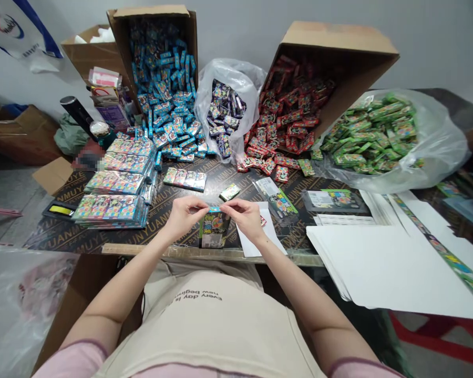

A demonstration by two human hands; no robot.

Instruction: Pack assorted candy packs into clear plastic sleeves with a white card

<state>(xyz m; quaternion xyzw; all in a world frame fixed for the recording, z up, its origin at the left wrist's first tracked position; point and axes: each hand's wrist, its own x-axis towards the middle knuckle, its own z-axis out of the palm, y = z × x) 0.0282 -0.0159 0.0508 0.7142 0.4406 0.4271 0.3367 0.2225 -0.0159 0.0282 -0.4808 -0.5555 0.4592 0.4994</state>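
My left hand point(186, 214) and my right hand point(246, 216) meet over the near table edge, thumbs and fingertips pinched. Between them is a small blue box point(214, 209), one end in each hand. Right below it is a printed clear packet point(214, 230) with black and green artwork; whether the fingers also grip its top edge is hard to tell. Just beyond lies a small green box point(229, 192). A white sheet point(256, 239) lies beside and partly under my right hand, a bit of red box showing at its edge.
Stacked packs point(110, 207) stand left, near a row of small boxes point(185, 179). Behind are a carton of blue boxes point(163, 68), a bag of purple ones point(225, 113), a carton of red ones point(295, 105) and a bag of green ones point(378, 131). White card sheets point(390, 262) overhang right.
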